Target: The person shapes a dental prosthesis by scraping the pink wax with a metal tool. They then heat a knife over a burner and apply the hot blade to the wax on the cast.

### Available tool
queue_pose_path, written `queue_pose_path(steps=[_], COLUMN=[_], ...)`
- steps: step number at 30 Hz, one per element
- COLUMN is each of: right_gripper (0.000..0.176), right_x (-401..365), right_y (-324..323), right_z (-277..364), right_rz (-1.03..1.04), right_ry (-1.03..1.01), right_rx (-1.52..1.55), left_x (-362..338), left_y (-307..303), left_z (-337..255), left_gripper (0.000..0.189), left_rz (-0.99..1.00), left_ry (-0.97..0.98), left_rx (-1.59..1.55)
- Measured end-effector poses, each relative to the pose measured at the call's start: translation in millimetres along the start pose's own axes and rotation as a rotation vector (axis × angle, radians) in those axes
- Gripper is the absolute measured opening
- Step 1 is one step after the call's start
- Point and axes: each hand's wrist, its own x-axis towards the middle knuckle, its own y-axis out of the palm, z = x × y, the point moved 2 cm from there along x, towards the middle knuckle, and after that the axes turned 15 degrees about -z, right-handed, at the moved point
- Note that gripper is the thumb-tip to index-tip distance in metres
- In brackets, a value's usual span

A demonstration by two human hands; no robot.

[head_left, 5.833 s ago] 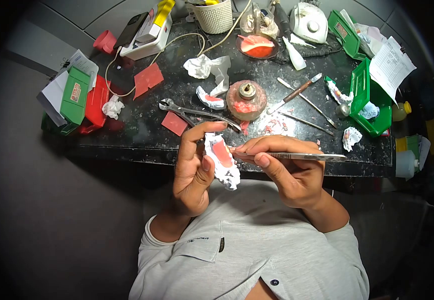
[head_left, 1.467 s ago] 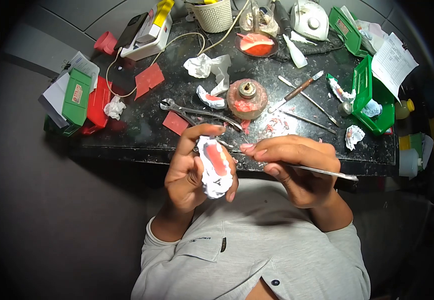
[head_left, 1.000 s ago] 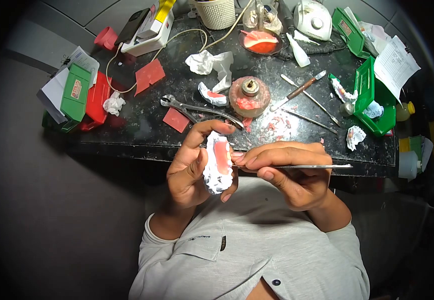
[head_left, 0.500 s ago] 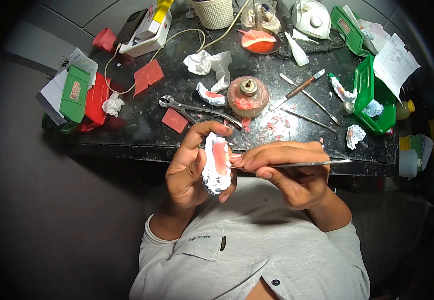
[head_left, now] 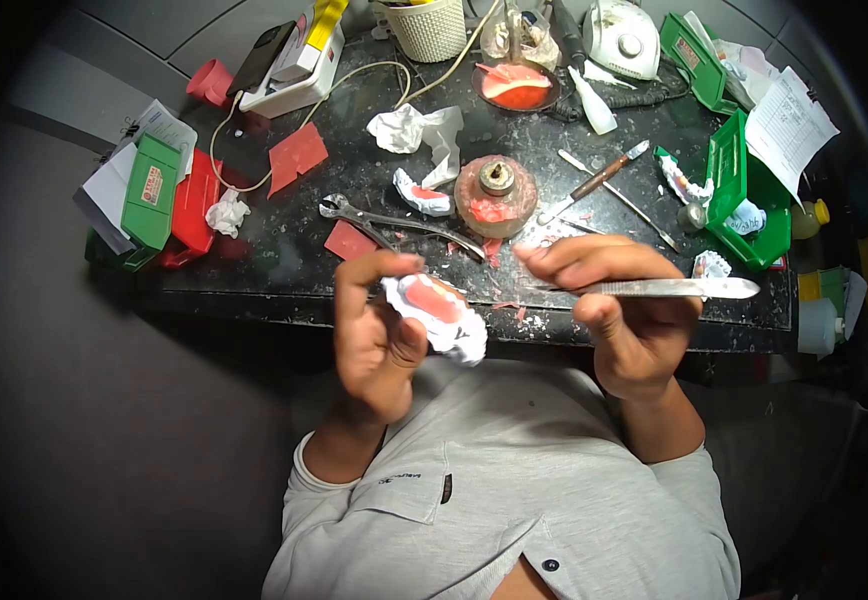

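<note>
Near the table's front edge, my left hand (head_left: 366,345) grips a white plaster dental cast (head_left: 462,338) between thumb and fingers. Pink wax (head_left: 430,298) covers part of the cast, with a few teeth along its side. My right hand (head_left: 644,325) pinches a flat metal scalpel (head_left: 694,288) to the right of the cast, apart from it. The scalpel's rounded handle end points right; its working tip by my fingertips is hard to make out. Beyond my hands stands a spirit burner (head_left: 497,200) with pink wax smeared on it. Pliers (head_left: 404,218) lie left of the burner.
Another cast piece (head_left: 422,193) with pink wax lies behind the pliers. A wooden-handled wax knife (head_left: 594,180) crosses a thin metal tool. Pink wax sheets (head_left: 297,157), crumpled tissue (head_left: 396,128), a dish of wax (head_left: 517,88) and a green box (head_left: 744,190) stand around. Wax shavings litter the table.
My right hand has moved right, away from the cast, and the scalpel has turned to show its flat side. My left hand has tilted the cast so its wax face turns upward.
</note>
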Motion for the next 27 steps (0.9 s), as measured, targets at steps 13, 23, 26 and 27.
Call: queue_pose_path(steps=[13, 23, 26, 27], right_gripper=[0.028, 0.027, 0.027, 0.027], right_x=[-10, -16, -15, -15], right_y=[17, 23, 23, 23], right_z=[20, 15, 15, 15], right_rz=[0.295, 0.273, 0.28, 0.279], right_ry=[-0.329, -0.436, -0.448, -0.449], right_rx=[-0.464, -0.489, -0.499, -0.5], left_x=[-4, -2, -2, -2], left_y=[10, 16, 16, 16], left_z=[7, 3, 1, -1], left_gripper=[0.051, 0.048, 0.042, 0.038], left_rz=[0.116, 0.104, 0.087, 0.093], left_ry=[0.72, 0.816, 0.833, 0.819], left_rx=[0.324, 0.388, 0.311, 0.337])
